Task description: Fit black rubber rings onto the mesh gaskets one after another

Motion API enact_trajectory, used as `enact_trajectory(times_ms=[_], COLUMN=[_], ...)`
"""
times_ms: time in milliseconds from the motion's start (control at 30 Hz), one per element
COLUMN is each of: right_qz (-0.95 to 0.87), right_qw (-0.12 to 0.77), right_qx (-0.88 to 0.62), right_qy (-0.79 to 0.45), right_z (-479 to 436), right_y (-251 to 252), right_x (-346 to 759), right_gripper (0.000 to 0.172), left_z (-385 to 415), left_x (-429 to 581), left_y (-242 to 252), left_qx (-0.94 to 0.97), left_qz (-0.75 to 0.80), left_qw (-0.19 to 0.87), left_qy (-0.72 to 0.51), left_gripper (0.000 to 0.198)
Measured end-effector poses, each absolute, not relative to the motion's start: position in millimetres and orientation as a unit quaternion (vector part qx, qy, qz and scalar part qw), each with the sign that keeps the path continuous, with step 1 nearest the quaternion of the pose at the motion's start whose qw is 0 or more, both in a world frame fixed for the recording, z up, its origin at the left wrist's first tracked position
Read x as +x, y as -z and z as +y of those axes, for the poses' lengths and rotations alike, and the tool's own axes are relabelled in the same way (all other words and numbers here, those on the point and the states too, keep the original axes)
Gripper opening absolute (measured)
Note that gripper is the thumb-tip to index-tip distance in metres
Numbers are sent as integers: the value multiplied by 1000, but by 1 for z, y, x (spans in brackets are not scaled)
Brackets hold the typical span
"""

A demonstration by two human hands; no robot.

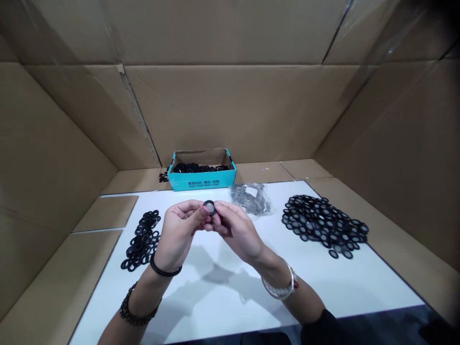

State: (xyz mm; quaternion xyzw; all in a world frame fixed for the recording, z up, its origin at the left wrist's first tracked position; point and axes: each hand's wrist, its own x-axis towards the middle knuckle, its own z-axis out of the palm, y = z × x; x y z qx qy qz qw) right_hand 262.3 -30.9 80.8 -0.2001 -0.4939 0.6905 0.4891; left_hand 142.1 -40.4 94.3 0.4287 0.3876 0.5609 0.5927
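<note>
left hand (182, 223) and right hand (240, 227) pinched together on one small round black disc with a grey middle (210, 208), above the white table (215, 314), black rings (140, 244) piled left, black-and-grey discs (321, 223) piled right

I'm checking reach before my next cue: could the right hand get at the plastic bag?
Probably yes: the bag lies just beyond the right hand, with no obstacle showing between, though that hand is occupied with a disc.
</note>
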Motion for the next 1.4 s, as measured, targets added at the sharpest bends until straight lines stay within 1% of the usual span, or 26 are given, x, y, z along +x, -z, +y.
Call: enact_trajectory(times_ms=[67, 100, 167, 233, 333, 400, 467, 500, 633, 767, 833, 933, 1000, 1033, 1167, 1300, 1400], right_qz=[-569, -618, -714, -779, -812, -810, -801, -795, -759, -747, -744, -745, -759, -767, -775, -759, -748], right_qw=[505, 517, 536, 540, 550, 558, 561, 562, 576, 583, 601, 640, 635, 627, 612, 612, 617], right_qx=[-234, -255, -282, -265, -195, -166, -160, -160, -173, -169, -161, -152, -142, -138, -142, -149, -143], right_qy=[-606, -534, -352, -179, -10, 68, 135, 164, 250, 270, 244, 115, 21, -10, -69, -167, -198], right_z=[-30, -29, -26, -21, -14, -11, -12, -13, -21, -22, -21, -19, -21, -23, -31, -34, -35], right_y=[-80, -79, -77, -76, -75, -76, -77, -78, -81, -81, -80, -79, -81, -82, -87, -88, -87], right_x=[265, 266, 270, 274, 280, 284, 287, 287, 289, 289, 287, 281, 278, 276, 276, 278, 279], right_gripper=[33, 31, 26, 21, 19, 16, 15, 15, 16, 10, 12, 25, 33, 34, 27, 25, 26], left_z=[-42, -43, -47, -50, -53, -53, -53, -54, -63, -76, -82, -87, -88, -87, -81, -72, -66], left_x=[142, 143, 142, 139, 129, 121, 115, 113, 111, 109, 105, 98, 96, 96, 101, 103, 102], left_y=[-94, -94, -94, -94, -96, -97, -99, -99, -98, -100, -102, -103, -102, -102, -103, -107, -108], left_qx=[465, 491, 556, 632, 746, 791, 804, 803, 800, 806, 806, 807, 804, 801, 783, 762, 764], left_qz=[405, 417, 438, 439, 364, 299, 258, 252, 243, 267, 270, 275, 276, 275, 280, 280, 269], left_qw=[548, 508, 388, 232, -1, -118, -190, -209, -245, -263, -286, -315, -325, -329, -333, -319, -312], left_qy=[-565, -572, -590, -595, -558, -521, -501, -498, -491, -458, -442, -416, -414, -417, -444, -489, -498], left_gripper=[22, 18, 9, 3, 15, 23, 27, 28, 22, 21, 22, 25, 28, 29, 32, 34, 33])
